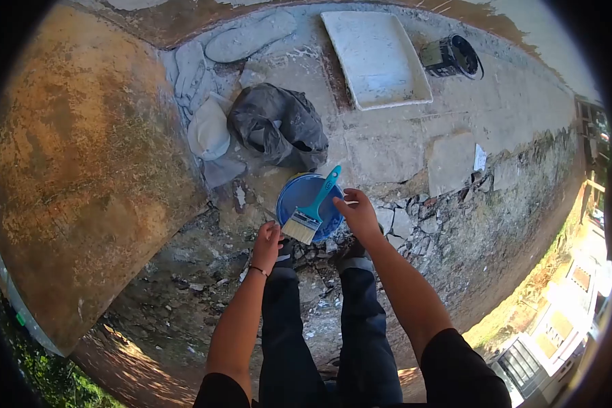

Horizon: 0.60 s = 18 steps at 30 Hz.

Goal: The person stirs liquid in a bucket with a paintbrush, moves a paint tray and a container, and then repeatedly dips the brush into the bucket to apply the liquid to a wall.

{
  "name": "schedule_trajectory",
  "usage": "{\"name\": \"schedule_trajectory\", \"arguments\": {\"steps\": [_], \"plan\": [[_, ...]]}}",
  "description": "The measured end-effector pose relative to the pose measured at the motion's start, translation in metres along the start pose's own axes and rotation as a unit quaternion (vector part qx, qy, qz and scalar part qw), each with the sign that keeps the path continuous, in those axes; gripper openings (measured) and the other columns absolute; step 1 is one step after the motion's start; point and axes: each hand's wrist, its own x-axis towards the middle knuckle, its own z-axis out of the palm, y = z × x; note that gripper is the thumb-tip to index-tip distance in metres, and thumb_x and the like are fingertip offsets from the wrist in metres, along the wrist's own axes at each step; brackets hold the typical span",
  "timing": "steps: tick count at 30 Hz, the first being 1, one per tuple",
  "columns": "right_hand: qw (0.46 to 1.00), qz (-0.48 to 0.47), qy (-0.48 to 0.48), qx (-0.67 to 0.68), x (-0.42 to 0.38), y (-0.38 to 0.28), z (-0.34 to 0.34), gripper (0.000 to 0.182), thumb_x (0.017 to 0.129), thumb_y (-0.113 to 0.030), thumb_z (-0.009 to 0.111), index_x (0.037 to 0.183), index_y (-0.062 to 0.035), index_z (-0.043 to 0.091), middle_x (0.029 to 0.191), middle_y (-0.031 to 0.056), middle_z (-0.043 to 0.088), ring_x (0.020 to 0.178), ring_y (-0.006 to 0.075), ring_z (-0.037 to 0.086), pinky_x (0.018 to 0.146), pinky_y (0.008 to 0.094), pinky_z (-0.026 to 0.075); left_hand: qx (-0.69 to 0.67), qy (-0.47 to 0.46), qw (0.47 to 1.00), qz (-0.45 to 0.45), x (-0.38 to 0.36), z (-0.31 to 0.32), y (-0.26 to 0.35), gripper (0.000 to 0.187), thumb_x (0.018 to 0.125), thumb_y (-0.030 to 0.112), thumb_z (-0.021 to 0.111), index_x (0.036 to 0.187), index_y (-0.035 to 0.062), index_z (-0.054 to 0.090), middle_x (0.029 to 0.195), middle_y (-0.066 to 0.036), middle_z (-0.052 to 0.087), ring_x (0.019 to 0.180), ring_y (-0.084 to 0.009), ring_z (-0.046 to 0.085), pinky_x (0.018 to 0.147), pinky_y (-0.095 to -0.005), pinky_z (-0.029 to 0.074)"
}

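Observation:
A wide paintbrush [309, 216] with a turquoise handle and pale bristles rests slantwise across a round blue bucket [287, 198] in front of my feet. The bucket's inside looks blue-grey. On the left, beside the bristle end, my left hand [267, 246] has its fingers curled in at the bucket's edge; what they hold, if anything, is too small to make out. My right hand [359, 213] is at the bucket's right side, near the brush handle, thumb and fingers apart with nothing visible between them.
Beyond the bucket lie a crumpled dark cloth or bag [279, 122] and a pale cap [209, 130]. A white tray [377, 61] and a dark bucket [449, 57] stand farther back. Broken concrete [404, 223] surrounds my feet; a stained wall [95, 156] rises on the left.

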Motion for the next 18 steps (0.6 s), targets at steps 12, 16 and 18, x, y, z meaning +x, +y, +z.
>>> {"name": "schedule_trajectory", "arguments": {"steps": [12,16,18], "plan": [[0.971,-0.104,0.156,-0.151,0.053,-0.004,0.030,0.043,0.074,-0.035,0.075,0.098,-0.0024,0.062,0.094,0.0104,0.060,0.081,0.0198,0.059,0.069,0.0342,0.047,0.032,0.010,0.999,0.029,0.021,0.018,0.007,0.034,0.093,0.037,0.056,0.098,0.0050,0.046,0.083,-0.004,0.053,0.077,-0.0142,0.060,0.075,-0.0324,0.055],[0.998,-0.035,0.036,0.035,0.035,-0.018,0.005,0.024,0.076,-0.016,0.072,0.087,-0.0045,0.054,0.092,0.0100,0.058,0.080,0.0245,0.060,0.069,0.0367,0.047,0.057,-0.020,0.998,0.015,0.030,0.019,0.005,0.034,0.093,0.039,0.056,0.090,0.0067,0.045,0.075,-0.001,0.047,0.073,-0.0119,0.058,0.072,-0.0312,0.056],[0.995,-0.086,0.048,0.032,0.028,0.009,0.002,0.021,0.077,-0.011,0.069,0.087,-0.0032,0.052,0.090,0.0112,0.057,0.077,0.0248,0.059,0.066,0.0347,0.047,0.088,-0.037,0.995,0.026,0.028,0.025,0.012,0.030,0.094,0.033,0.055,0.096,0.0038,0.049,0.079,-0.003,0.052,0.072,-0.0110,0.057,0.070,-0.0306,0.057]]}}
